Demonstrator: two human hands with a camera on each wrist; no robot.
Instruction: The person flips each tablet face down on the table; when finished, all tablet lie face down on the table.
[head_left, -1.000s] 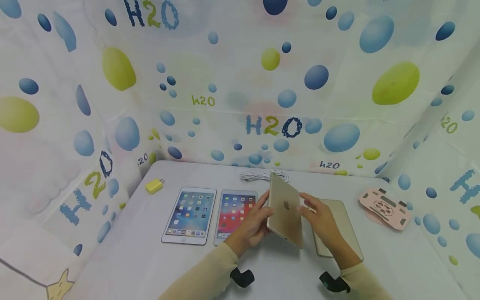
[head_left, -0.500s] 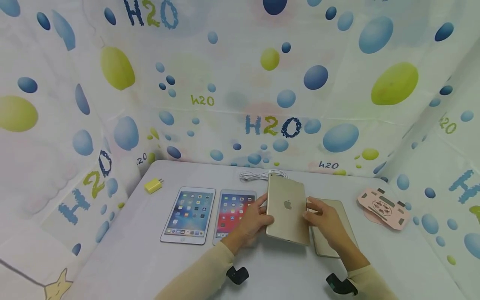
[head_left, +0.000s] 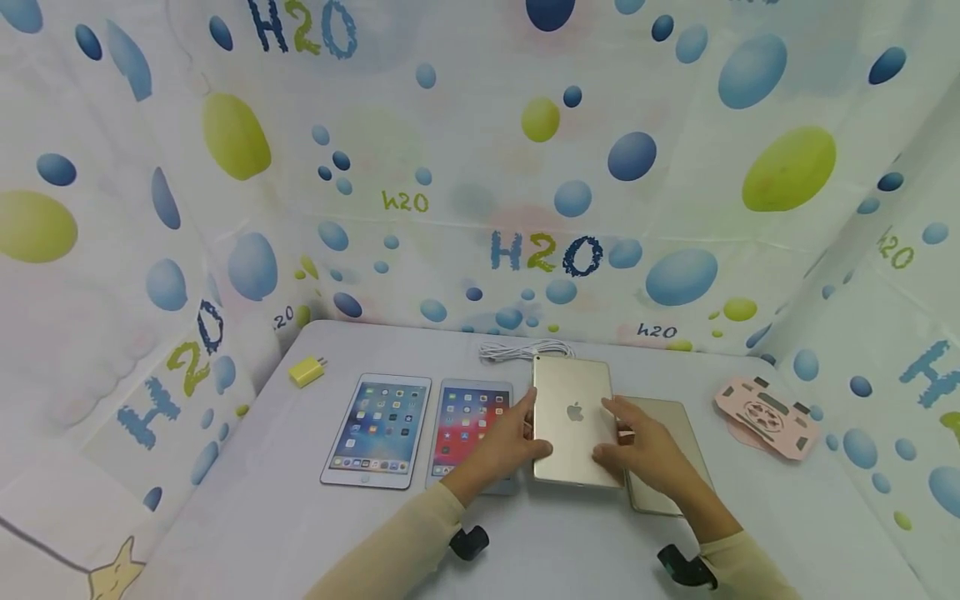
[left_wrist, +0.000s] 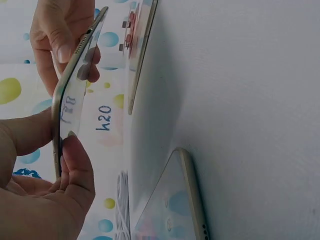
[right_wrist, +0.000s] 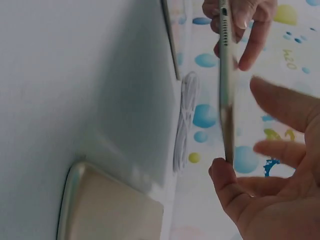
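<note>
A gold tablet [head_left: 573,429] is held above the table in the head view, its back with the apple logo facing up. My left hand [head_left: 495,454] pinches its left edge, thumb on the back and fingers underneath. At the opposite edge, my right hand [head_left: 651,450] touches the tablet; in the right wrist view its thumb [right_wrist: 282,102] stands apart from the back while a lower fingertip meets the edge. The tablet's glossy screen [left_wrist: 72,107] faces down in the left wrist view. Another gold tablet [head_left: 675,437] lies back up, partly beneath my right hand.
A white-framed tablet [head_left: 382,429] and a second lit tablet [head_left: 472,412], partly covered by my left hand, lie to the left. A yellow charger plug [head_left: 306,372], a coiled white cable [head_left: 517,351] and a pink card-like piece with cutouts [head_left: 768,417] lie around them.
The held tablet has turned from a steep tilt until its back faces up more squarely, and has come lower. My right hand's thumb and fingers have spread at its right edge.
</note>
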